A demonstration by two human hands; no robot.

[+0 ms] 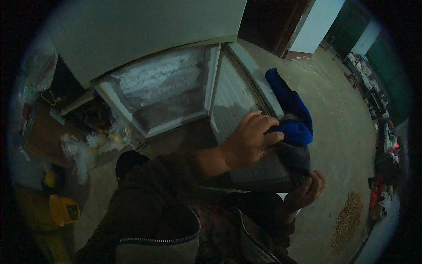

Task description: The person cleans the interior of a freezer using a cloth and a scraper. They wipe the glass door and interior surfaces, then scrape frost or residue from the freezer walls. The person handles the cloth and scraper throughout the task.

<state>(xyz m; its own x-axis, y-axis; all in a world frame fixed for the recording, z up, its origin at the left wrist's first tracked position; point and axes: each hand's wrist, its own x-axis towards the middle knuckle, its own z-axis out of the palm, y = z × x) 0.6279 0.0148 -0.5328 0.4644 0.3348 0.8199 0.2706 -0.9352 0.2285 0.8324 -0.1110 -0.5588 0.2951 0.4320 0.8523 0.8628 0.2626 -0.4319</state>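
Observation:
A dark grey and blue cloth (296, 132) hangs bunched over the outer edge of an opened refrigerator door (234, 85). My left hand (250, 140) grips the upper part of the cloth between thumb and fingers, at the edge of the door. Lower right, my right hand (306, 191) pinches the dark lower end of the cloth. The blue part of the cloth trails over the far side of the door. Left of the door, a frosted freezer compartment (165, 89) stands open, with white ice on its upper part.
Clear plastic bags (95, 142) and a cardboard box (49, 135) lie on the left, with a yellow container (64, 209) below them. A pile of grain-like pieces (347, 221) is on the floor at right. Mixed items (369, 79) line the right wall.

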